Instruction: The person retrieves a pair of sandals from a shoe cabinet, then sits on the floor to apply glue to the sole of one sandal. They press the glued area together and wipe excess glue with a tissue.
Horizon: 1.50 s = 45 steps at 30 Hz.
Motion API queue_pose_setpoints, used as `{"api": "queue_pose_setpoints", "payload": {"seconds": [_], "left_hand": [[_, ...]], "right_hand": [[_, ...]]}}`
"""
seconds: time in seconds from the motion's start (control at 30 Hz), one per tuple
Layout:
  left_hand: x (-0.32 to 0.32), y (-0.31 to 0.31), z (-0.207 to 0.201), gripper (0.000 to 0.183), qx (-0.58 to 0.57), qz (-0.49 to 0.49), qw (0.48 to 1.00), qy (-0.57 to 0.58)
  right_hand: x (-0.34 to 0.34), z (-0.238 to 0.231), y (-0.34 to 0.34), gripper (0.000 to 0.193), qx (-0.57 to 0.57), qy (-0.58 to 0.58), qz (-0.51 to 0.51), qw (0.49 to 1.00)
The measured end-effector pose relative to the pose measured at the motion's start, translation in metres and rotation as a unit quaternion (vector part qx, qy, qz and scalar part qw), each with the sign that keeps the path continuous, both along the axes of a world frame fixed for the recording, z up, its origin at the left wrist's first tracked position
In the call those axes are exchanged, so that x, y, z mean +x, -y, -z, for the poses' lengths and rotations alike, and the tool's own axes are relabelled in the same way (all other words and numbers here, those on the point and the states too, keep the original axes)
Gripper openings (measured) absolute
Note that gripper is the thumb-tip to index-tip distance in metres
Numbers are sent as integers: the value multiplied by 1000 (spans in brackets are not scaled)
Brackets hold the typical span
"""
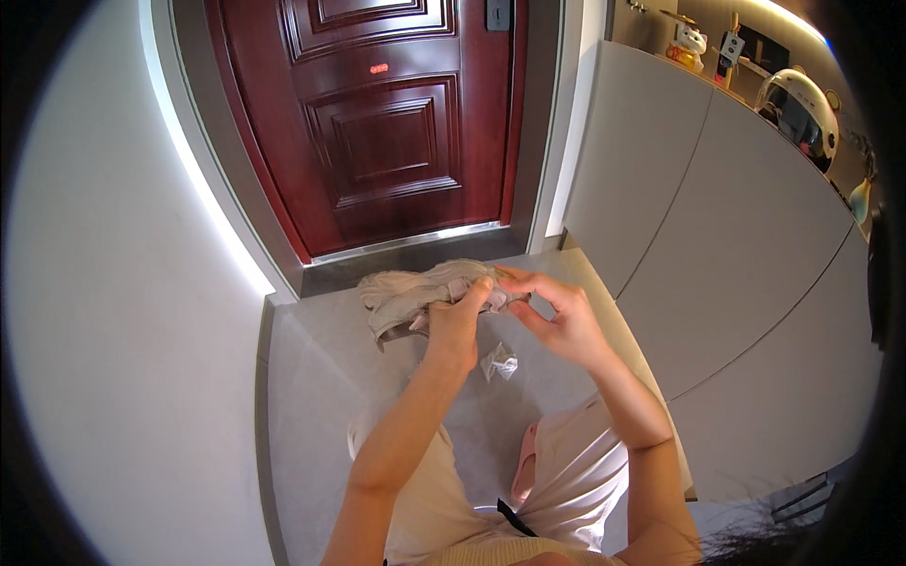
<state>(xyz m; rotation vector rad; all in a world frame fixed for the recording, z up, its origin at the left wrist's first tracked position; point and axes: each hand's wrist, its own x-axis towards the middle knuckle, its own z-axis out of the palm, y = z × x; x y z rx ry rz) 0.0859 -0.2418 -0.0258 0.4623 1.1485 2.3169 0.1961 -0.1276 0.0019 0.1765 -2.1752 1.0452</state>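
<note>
In front of me, above the floor, is a beige-grey sneaker (406,294) with pinkish parts, lying roughly crosswise. My left hand (461,316) is closed around its near side, thumb on top. At the sneaker's right end my right hand (559,316) has its thumb and fingers bent together on the edge. My fingers hide part of the shoe, so exactly what the right fingertips pinch is unclear. Below the hands, a crumpled white wad (498,362), paper or thin plastic, lies on the floor.
A dark red panelled door (382,141) stands ahead. The grey tiled floor (316,377) runs between a white wall (123,311) and a curved light cabinet (755,245). On its top sit a white helmet (800,111) and a cat figurine (688,47). A pink slipper (526,462) is by my leg.
</note>
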Motion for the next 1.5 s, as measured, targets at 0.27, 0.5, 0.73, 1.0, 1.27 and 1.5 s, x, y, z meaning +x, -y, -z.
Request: {"api": "queue_pose_setpoints", "payload": {"seconds": [0.27, 0.5, 0.73, 1.0, 1.27, 1.5], "left_hand": [[-1, -3, 5, 13, -1, -32, 999, 0], [1, -2, -2, 12, -8, -27, 999, 31], [-4, -4, 1, 14, -11, -27, 998, 60], [-9, -5, 4, 20, -28, -42, 992, 115], [-8, -6, 7, 20, -19, -33, 994, 98], [-6, -5, 3, 18, -17, -23, 993, 116]], "right_hand": [[-11, 20, 17, 31, 27, -62, 73, 995], [-14, 21, 18, 30, 44, -73, 87, 993], [-17, 20, 18, 31, 35, -59, 81, 994], [-17, 17, 9, 39, 19, 37, 34, 999], [-21, 25, 3, 41, 9, 35, 24, 999], [-25, 26, 8, 39, -8, 14, 51, 999]]}}
